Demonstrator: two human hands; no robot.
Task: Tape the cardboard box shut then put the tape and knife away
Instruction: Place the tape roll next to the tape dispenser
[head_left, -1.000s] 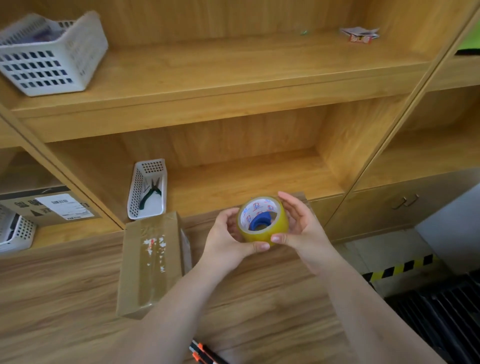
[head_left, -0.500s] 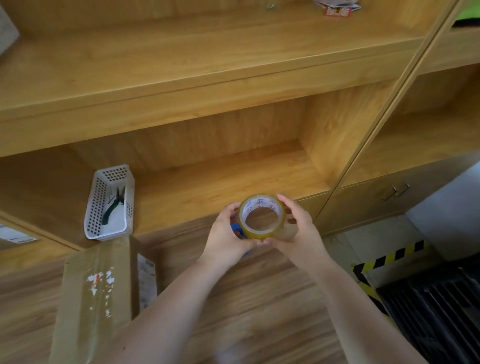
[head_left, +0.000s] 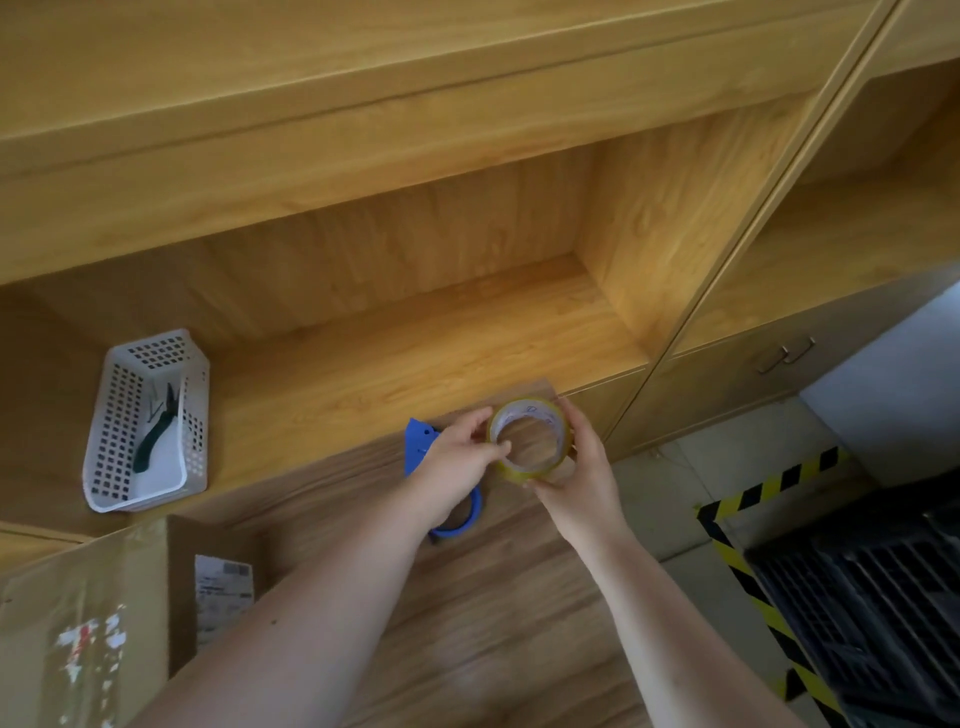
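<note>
Tape roll (head_left: 530, 439) upright, hole facing camera

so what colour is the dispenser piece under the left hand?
Blue, clearest in the head view.

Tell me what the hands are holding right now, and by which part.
The tape roll: right hand cups its outer rim, left hand pinches the near edge. The blue dispenser lies beneath, apparently unheld.

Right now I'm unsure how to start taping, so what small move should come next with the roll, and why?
Probably pick the loose end free with the left hand: its fingers already pinch the rim of the yellowish clear tape roll, which the right hand steadies. No strip is pulled out yet, and the brown cardboard box waits to the left.
</note>
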